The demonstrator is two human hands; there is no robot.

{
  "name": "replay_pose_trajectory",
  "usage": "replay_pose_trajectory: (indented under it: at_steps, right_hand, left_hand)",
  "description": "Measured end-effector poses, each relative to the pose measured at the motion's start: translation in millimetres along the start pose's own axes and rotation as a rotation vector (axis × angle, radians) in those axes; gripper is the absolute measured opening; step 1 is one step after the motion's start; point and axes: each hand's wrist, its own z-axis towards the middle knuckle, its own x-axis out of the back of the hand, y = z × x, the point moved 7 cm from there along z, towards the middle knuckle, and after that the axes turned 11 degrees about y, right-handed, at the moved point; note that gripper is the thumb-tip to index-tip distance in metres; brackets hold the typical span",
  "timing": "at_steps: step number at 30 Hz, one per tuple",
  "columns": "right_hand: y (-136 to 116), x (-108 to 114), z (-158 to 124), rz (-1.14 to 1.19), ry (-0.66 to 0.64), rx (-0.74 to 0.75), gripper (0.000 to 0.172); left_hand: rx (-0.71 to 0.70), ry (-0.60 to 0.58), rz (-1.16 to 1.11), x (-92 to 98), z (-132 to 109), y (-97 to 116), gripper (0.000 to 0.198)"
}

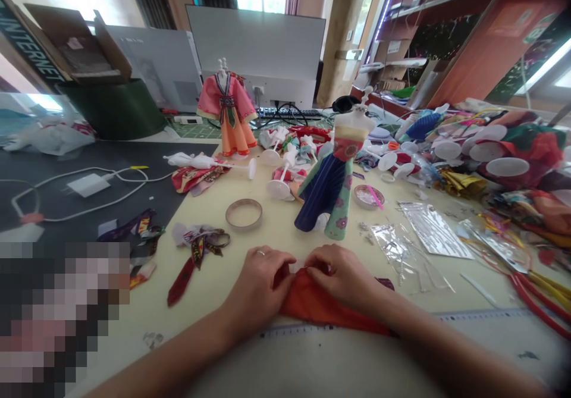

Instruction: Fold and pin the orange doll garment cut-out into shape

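An orange-red piece of cloth [316, 301] lies on the table in front of me, gathered up at its top edge. My left hand [266, 276], with a ring on one finger, pinches that edge from the left. Thumb and fingers of my right hand [338, 274] close on the same edge, a short way to the right. The right forearm covers part of the cloth. Just beyond my hands stands a small dress form [355, 125] wearing a blue and green skirt [325, 193]. A roll of tape [243, 214] rests flat beyond my left hand.
A long ruler [473, 316] runs along the near side. Red-handled scissors [530, 297] and clear plastic bags [404, 255] lie at right, below heaped garments and white stands. Patterned ribbons [200, 246] are at left. Another dressed form [227, 109] stands before a monitor [259, 47].
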Motion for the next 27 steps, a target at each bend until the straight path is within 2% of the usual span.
replay_pose_trajectory:
  at_steps: [8,14,27]
  right_hand:
    - [6.4,0.9,-0.8,-0.085,-0.024,-0.015,0.014]
    - [11.8,1.0,-0.3,-0.096,-0.057,-0.061,0.014]
    - [9.6,-3.9,1.1,-0.226,0.001,0.006,0.016]
  left_hand:
    - [-0.014,-0.012,-0.034,0.5,0.2,-0.4,0.019]
    - [-0.172,0.019,0.053,-1.0,-1.1,8.2,0.011]
    - [-0.417,-0.010,0.162,-7.0,-14.7,33.3,0.017]
